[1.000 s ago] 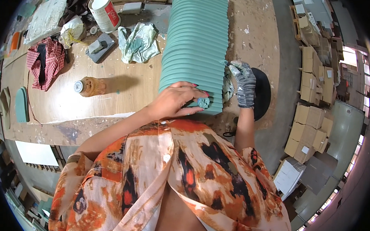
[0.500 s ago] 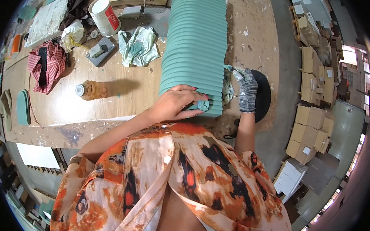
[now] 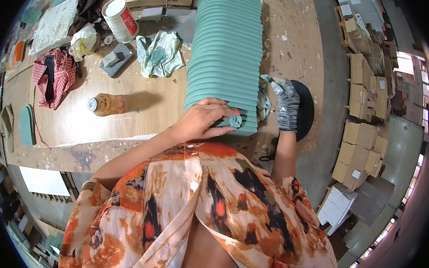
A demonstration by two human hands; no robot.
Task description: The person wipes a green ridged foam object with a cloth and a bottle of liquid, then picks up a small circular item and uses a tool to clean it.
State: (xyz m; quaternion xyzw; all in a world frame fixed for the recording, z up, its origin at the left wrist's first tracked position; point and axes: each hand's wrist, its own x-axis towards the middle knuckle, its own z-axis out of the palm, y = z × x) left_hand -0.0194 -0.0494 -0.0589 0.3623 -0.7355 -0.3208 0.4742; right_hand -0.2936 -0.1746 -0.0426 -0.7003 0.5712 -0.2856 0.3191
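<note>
A long row of teal-green slabs (image 3: 224, 51) stands packed on edge, running away from me across the table. My bare left hand (image 3: 206, 117) rests on its near end, thumb and fingers closed around a small crumpled teal wad (image 3: 234, 122). My right hand (image 3: 285, 98), in a grey striped knit glove, is just right of the row, its fingers bent together. Teal colour shows at the gloved fingertips; whether that is a held piece or stain is unclear. Between glove and row lies a crumpled, stained cloth (image 3: 263, 102). A black round object (image 3: 304, 111) sits partly behind the glove.
To the left are a capped jar (image 3: 105, 105), a teal-stained cloth (image 3: 159, 53), a grey block (image 3: 117, 60), a white tub (image 3: 120, 20) and a red checked cloth (image 3: 54, 77). A rounded green piece (image 3: 27, 124) lies farther left. Cardboard boxes (image 3: 351, 161) stand beyond the table's right edge.
My gloved right hand has shifted very slightly away from the row. My left hand has kept its place with the teal wad.
</note>
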